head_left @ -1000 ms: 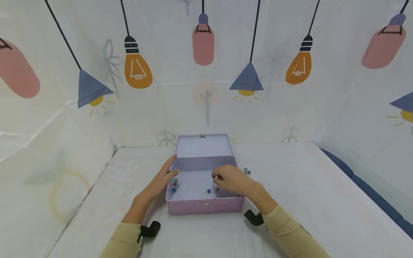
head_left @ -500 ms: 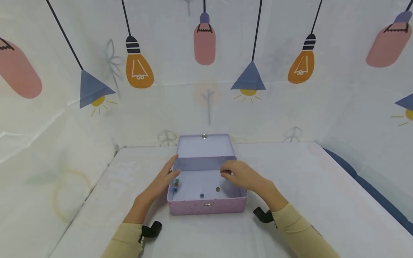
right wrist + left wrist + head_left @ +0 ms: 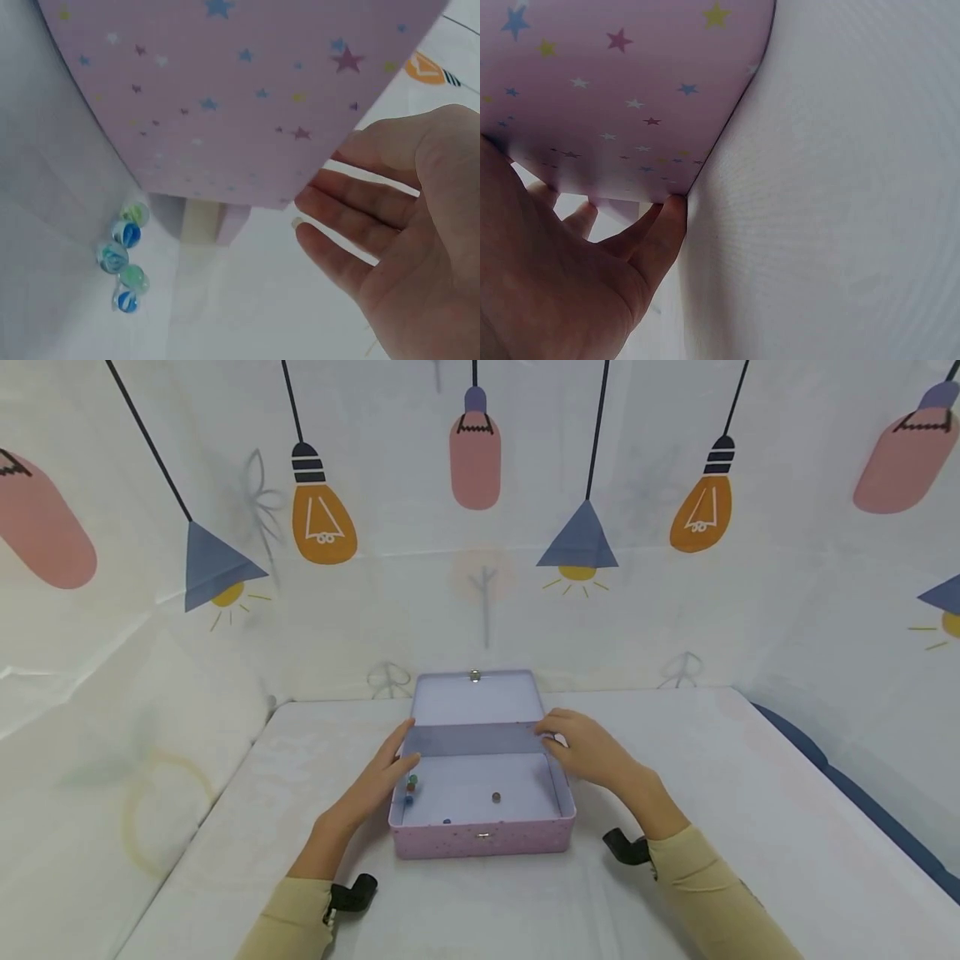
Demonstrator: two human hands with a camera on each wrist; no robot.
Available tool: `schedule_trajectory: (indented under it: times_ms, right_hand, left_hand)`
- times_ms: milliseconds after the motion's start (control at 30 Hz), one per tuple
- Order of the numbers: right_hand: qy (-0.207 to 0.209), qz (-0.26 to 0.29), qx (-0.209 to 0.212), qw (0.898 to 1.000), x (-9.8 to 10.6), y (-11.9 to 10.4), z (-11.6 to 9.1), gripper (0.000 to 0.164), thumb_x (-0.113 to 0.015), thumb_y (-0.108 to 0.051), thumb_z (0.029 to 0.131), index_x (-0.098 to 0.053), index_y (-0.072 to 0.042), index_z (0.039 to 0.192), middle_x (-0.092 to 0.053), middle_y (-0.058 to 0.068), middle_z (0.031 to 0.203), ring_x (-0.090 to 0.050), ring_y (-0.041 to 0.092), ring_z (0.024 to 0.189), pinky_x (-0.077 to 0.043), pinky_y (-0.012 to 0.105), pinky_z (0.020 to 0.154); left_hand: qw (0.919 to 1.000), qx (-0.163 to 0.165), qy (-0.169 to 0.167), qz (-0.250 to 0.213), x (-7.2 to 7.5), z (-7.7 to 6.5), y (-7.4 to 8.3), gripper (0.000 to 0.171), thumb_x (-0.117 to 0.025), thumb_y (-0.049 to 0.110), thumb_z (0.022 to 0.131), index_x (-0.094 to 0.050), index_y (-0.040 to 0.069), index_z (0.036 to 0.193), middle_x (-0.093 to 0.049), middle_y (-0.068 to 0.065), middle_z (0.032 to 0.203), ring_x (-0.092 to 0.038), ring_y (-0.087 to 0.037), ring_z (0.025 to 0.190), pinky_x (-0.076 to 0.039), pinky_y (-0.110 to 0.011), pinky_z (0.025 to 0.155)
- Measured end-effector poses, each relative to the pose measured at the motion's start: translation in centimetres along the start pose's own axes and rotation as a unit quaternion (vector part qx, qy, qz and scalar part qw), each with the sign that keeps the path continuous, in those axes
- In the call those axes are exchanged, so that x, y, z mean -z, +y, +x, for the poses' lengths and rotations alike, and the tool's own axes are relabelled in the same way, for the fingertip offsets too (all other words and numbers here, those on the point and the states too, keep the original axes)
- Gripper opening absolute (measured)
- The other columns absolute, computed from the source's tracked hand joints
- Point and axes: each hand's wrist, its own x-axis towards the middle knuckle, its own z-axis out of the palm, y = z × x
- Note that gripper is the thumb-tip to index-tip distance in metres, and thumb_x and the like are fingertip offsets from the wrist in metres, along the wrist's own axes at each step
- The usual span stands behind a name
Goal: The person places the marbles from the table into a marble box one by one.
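Observation:
A pink star-patterned tin box (image 3: 480, 842) stands with its lid (image 3: 477, 697) raised at the back. My left hand (image 3: 369, 787) lies along the box's left side, fingers nearly straight at the rear corner and thumb over the rim; in the left wrist view, fingertips (image 3: 675, 206) touch the wall's lower corner. At the right rear rim is my right hand (image 3: 592, 753), fingers bent; whether it holds anything is hidden. Inside the box lie a green marble (image 3: 413, 779), an orange one and a blue one along the left wall, a brownish marble (image 3: 496, 797) mid-floor and a blue marble (image 3: 447, 821) by the front wall.
Several glass marbles (image 3: 112, 256) lie outside the box by its right side, seen in the right wrist view. The table has a white cover (image 3: 675, 810). A printed curtain (image 3: 480, 602) hangs behind and at the sides, with dark blue fabric (image 3: 862, 802) at the right edge.
My right hand has risen out of the box interior and moved right to the rim. The loose blue marble rolled left to the front wall; the brownish one shifted slightly left. My left hand stays put.

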Motion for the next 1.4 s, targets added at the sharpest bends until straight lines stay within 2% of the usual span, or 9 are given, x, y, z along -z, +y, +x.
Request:
schedule_trajectory:
  times_ms: [233, 333, 500, 600, 733, 800, 933, 1067, 1400]
  right_hand:
    - [-0.003, -0.002, -0.027, 1.0, 0.7, 1.2, -0.3, 0.02, -0.063, 0.001, 0.09, -0.072, -0.005, 0.107, -0.072, 0.007, 0.104, -0.068, 0.022, 0.097, -0.058, 0.041, 0.084]
    - [-0.018, -0.001, -0.049, 0.999, 0.9, 1.9, -0.5, 0.02, -0.062, 0.001, 0.091, -0.071, -0.003, 0.108, -0.072, 0.008, 0.105, -0.067, 0.024, 0.098, -0.057, 0.042, 0.085]
    - [-0.06, -0.014, -0.082, 0.995, 0.9, 3.4, -0.9, 0.019, -0.06, -0.001, 0.091, -0.071, -0.002, 0.106, -0.071, 0.008, 0.098, -0.066, 0.022, 0.091, -0.057, 0.041, 0.081]
    - [-0.083, -0.023, -0.099, 0.991, 0.8, 4.2, -1.1, 0.019, -0.06, -0.002, 0.09, -0.071, 0.0, 0.105, -0.071, 0.008, 0.094, -0.065, 0.021, 0.087, -0.056, 0.041, 0.079]
    - [-0.112, -0.033, -0.122, 0.986, 0.9, 4.8, -1.2, 0.021, -0.06, -0.002, 0.087, -0.071, 0.001, 0.104, -0.069, 0.007, 0.088, -0.062, 0.019, 0.081, -0.054, 0.038, 0.074]
    - [-0.13, -0.035, -0.134, 0.982, 0.9, 5.1, -1.4, 0.021, -0.06, -0.002, 0.087, -0.071, 0.0, 0.104, -0.067, 0.006, 0.084, -0.059, 0.018, 0.076, -0.052, 0.036, 0.069]
    - [-0.156, -0.04, -0.145, 0.976, 0.8, 5.6, -1.7, 0.019, -0.062, -0.004, 0.085, -0.071, -0.003, 0.102, -0.065, 0.005, 0.082, -0.054, 0.016, 0.072, -0.047, 0.031, 0.063]
    - [-0.163, -0.042, -0.152, 0.974, 0.4, 6.0, -1.9, 0.017, -0.062, -0.005, 0.084, -0.072, -0.005, 0.098, -0.066, 0.005, 0.084, -0.055, 0.016, 0.073, -0.047, 0.031, 0.063]
    - [-0.167, -0.033, -0.17, 0.971, -0.7, 5.9, -1.9, 0.014, -0.063, -0.003, 0.084, -0.071, -0.006, 0.096, -0.067, 0.005, 0.083, -0.055, 0.016, 0.071, -0.047, 0.03, 0.061]
  left_hand:
    - [1.0, -0.003, 0.001, -0.003, 0.0, 0.0, 0.0, 0.066, -0.044, 0.031, 0.105, -0.009, 0.021, 0.161, -0.003, -0.005, 0.169, 0.001, -0.032, 0.157, -0.006, -0.061, 0.125]
    - [1.0, -0.001, 0.001, -0.002, 0.0, 0.0, -0.1, 0.066, -0.044, 0.031, 0.105, -0.009, 0.022, 0.161, -0.003, -0.005, 0.169, 0.001, -0.032, 0.157, -0.006, -0.062, 0.124]
    - [1.0, 0.009, 0.0, 0.0, 0.0, -0.1, 0.0, 0.067, -0.044, 0.03, 0.105, -0.008, 0.023, 0.161, -0.003, -0.006, 0.17, 0.001, -0.034, 0.156, -0.007, -0.063, 0.124]
    - [0.9998, 0.017, -0.001, -0.006, 0.0, -0.2, 0.6, 0.068, -0.044, 0.028, 0.105, -0.007, 0.021, 0.161, -0.002, -0.007, 0.17, 0.002, -0.034, 0.156, -0.005, -0.062, 0.124]
    - [0.9995, 0.025, -0.007, -0.018, 0.2, -0.7, 2.3, 0.068, -0.045, 0.025, 0.105, -0.008, 0.015, 0.161, -0.001, -0.01, 0.169, 0.003, -0.036, 0.156, -0.004, -0.062, 0.124]
    - [0.9994, 0.028, -0.009, -0.019, 0.3, -0.8, 2.5, 0.068, -0.045, 0.025, 0.105, -0.008, 0.016, 0.161, -0.002, -0.009, 0.169, 0.002, -0.036, 0.156, -0.004, -0.062, 0.124]
    - [0.9997, 0.023, -0.004, -0.008, 0.2, -0.6, 1.5, 0.068, -0.045, 0.031, 0.105, -0.008, 0.022, 0.161, -0.002, -0.005, 0.17, 0.002, -0.033, 0.157, -0.005, -0.061, 0.125]
    - [0.9999, 0.011, 0.002, -0.007, 0.0, -0.3, 0.5, 0.068, -0.045, 0.034, 0.105, -0.007, 0.025, 0.161, -0.002, -0.004, 0.17, 0.001, -0.032, 0.157, -0.006, -0.061, 0.125]
    - [1.0, 0.001, 0.003, 0.001, 0.0, -0.1, 0.2, 0.067, -0.045, 0.033, 0.105, -0.009, 0.023, 0.161, -0.004, -0.004, 0.169, 0.0, -0.031, 0.157, -0.008, -0.06, 0.125]
